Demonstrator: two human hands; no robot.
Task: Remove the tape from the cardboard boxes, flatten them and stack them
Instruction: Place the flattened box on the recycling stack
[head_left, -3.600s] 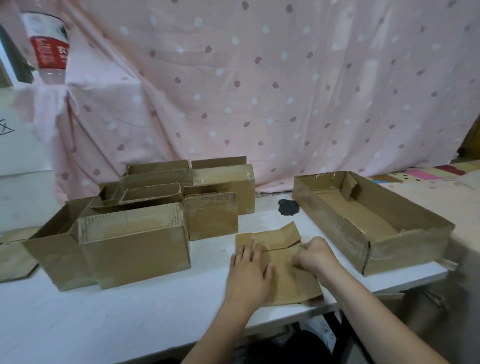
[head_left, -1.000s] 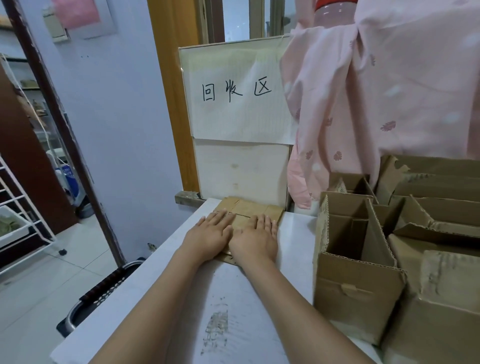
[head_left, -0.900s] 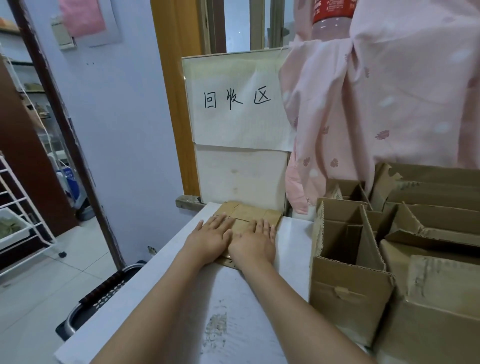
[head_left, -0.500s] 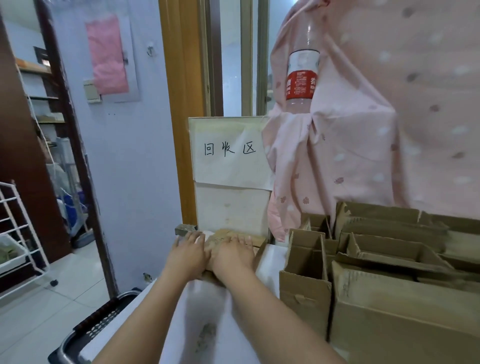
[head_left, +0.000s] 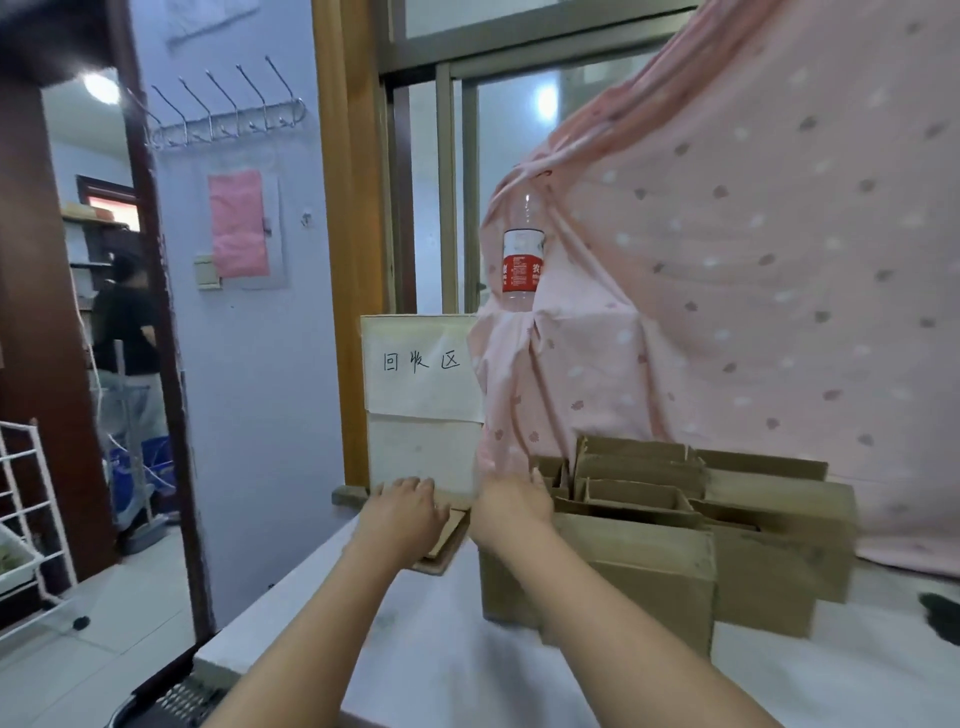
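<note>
A flattened brown cardboard box (head_left: 444, 545) lies at the far left corner of the white table (head_left: 467, 665), below a white sign with handwriting (head_left: 421, 364). My left hand (head_left: 402, 512) rests flat on it, fingers straight. My right hand (head_left: 511, 506) hovers just to its right, over the edge of the upright open cardboard boxes (head_left: 665, 525), fingers loose and holding nothing. The image is blurred around the right hand.
A pink dotted cloth (head_left: 753, 270) hangs behind the boxes, with a clear bottle with a red label (head_left: 522, 260) on it. A black basket (head_left: 171, 701) sits below the table's left edge. A person (head_left: 127, 332) stands in the doorway; a white rack (head_left: 21, 519) is at far left.
The view has swung from the table's right end to its left corner. Both hands pressed the flattened box by the sign; now the right hand has lifted off toward the upright boxes.
</note>
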